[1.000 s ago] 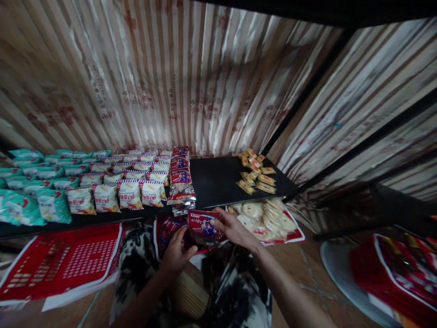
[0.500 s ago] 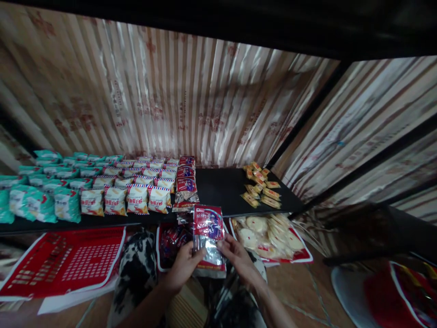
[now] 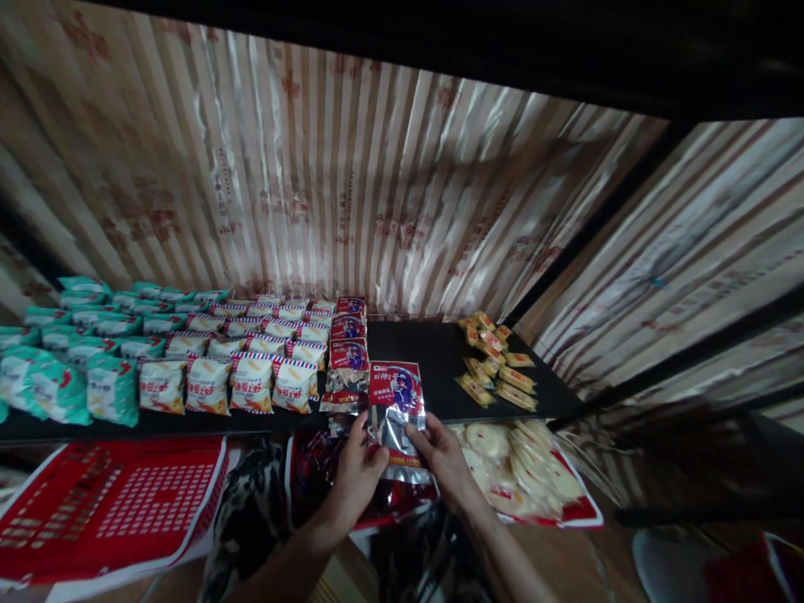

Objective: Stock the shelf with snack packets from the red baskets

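A red, purple and silver snack packet (image 3: 397,394) is held upright between my two hands, just over the front edge of the black shelf (image 3: 411,347). My left hand (image 3: 359,465) grips its lower left side, thumb on the front. On its lower right side, my right hand (image 3: 443,456) pinches it the same way. Matching packets (image 3: 348,356) stand in a column on the shelf, just left and behind. Below my hands is a red basket (image 3: 290,486) of similar dark packets, partly hidden by my arms.
Rows of white snack bags (image 3: 209,385) and teal bags (image 3: 113,389) fill the shelf's left. Small yellow packets (image 3: 496,360) lie loose at its right. Beneath are a red basket (image 3: 157,494) and a basket of pale round packaged items (image 3: 521,465). A dark beam (image 3: 440,38) crosses overhead.
Both hands have raised the packet and brought it forward, toward the shelf beside the column of matching packets. The view has shifted slightly.
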